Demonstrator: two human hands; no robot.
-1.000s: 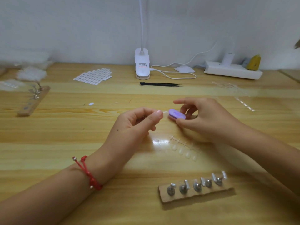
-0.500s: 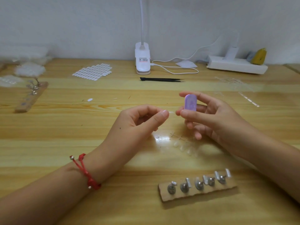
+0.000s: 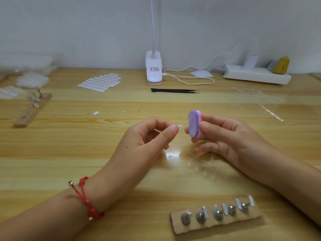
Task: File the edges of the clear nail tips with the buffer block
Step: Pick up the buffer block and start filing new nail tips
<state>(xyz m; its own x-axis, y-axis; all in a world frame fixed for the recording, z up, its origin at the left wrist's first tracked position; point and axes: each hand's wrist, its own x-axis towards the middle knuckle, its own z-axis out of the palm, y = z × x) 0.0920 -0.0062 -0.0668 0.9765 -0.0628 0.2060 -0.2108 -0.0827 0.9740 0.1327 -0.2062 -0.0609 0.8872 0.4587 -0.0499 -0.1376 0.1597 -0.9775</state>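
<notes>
A: State the left hand (image 3: 147,136).

B: Thumb and forefinger are pinched closed on a clear nail tip (image 3: 179,126). Only a faint pale sliver shows past the thumbnail, pointing right. A thin stick-like piece shows inside the curl of the hand; what it is cannot be told.

A: And the right hand (image 3: 224,136)?

B: Closed around the buffer block (image 3: 194,123), thumb in front, fingers behind. The block stands upright, long axis vertical, purple face turned toward the left hand.

A: The governing relation?

B: The block sits just right of the tip, apart, at about equal height. Closing that gap sideways should bring edge to abrasive face.

A: Remaining stock?

B: More clear nail tips (image 3: 205,168) lie on the counter (image 3: 69,162) below the right hand.
</notes>
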